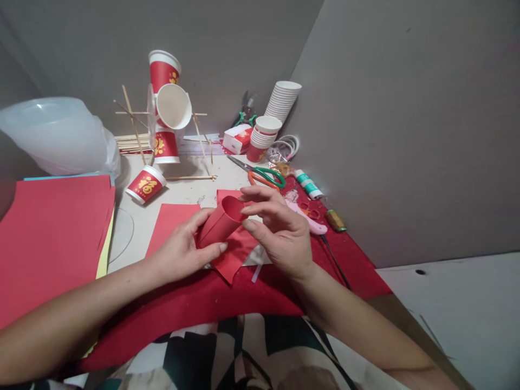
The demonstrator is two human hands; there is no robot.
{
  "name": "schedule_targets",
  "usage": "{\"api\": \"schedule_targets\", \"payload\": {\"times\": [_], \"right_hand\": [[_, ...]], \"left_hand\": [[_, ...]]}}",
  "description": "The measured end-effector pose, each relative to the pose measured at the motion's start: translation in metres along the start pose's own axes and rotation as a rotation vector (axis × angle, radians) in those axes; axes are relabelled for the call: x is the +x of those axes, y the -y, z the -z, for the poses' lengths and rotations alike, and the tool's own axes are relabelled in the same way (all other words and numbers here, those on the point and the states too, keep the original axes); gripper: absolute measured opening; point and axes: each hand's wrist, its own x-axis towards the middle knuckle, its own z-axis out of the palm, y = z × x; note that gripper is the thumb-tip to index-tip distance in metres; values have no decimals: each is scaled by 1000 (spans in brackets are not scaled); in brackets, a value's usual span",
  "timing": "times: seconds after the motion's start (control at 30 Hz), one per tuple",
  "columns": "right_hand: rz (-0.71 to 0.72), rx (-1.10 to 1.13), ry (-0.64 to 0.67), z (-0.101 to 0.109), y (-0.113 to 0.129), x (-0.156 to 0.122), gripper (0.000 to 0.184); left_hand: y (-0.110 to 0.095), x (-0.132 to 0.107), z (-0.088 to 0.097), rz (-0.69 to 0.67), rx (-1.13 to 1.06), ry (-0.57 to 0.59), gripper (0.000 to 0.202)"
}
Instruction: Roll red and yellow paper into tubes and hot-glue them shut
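A red paper-wrapped cup (221,223) lies tilted above the table, its open mouth facing away to the right. My left hand (184,248) is closed round its lower side, thumb along the bottom. My right hand (276,230) pinches the cup's rim with curled fingers. Under both hands lie cut pieces of red paper (235,254) on a red cloth (195,303).
A stack of red sheets (49,238) lies at the left. Behind stand a stick frame with red-and-white cups (164,108), a fallen cup (145,184), stacked cups (262,138), white cups (283,100), green-handled scissors (260,173), a glue tube (309,185) and a clear plastic bag (57,132).
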Motion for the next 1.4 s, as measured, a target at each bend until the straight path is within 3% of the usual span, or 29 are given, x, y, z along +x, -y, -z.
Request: {"api": "schedule_targets", "payload": {"times": [0.17, 0.3, 0.4, 0.5, 0.67, 0.8, 0.87, 1.03, 1.1, 1.2, 1.4], "right_hand": [[36, -94, 62, 2, 1, -1, 26], [29, -139, 83, -2, 1, -2, 12], [-7, -110, 44, -4, 1, 0, 5], [-76, -58, -6, 2, 1, 5, 10], [-179, -6, -45, 15, -5, 17, 13], [-253, 91, -11, 16, -8, 20, 19], [-267, 124, -22, 15, -9, 20, 20], [-282, 195, -196, 15, -20, 21, 13], [-297, 237, -279, 15, -25, 21, 12], [-296, 297, -327, 14, -29, 22, 11], [-371, 360, -246, 6, -24, 17, 14]], "left_hand": [[7, 0, 0, -84, 180, -40, 44], [21, -1, 0, -275, 447, -117, 49], [24, -2, 1, -360, 497, -118, 57], [15, 1, 3, -229, 306, -90, 59], [5, 11, 8, 101, -234, -30, 38], [10, 12, 5, 236, -536, 75, 26], [13, 12, 3, 290, -632, 68, 27], [15, 15, 6, 268, -635, -230, 20], [14, 17, 8, 226, -613, -295, 16], [11, 16, 7, 238, -642, -230, 21], [4, 11, 1, 337, -652, -106, 34]]}}
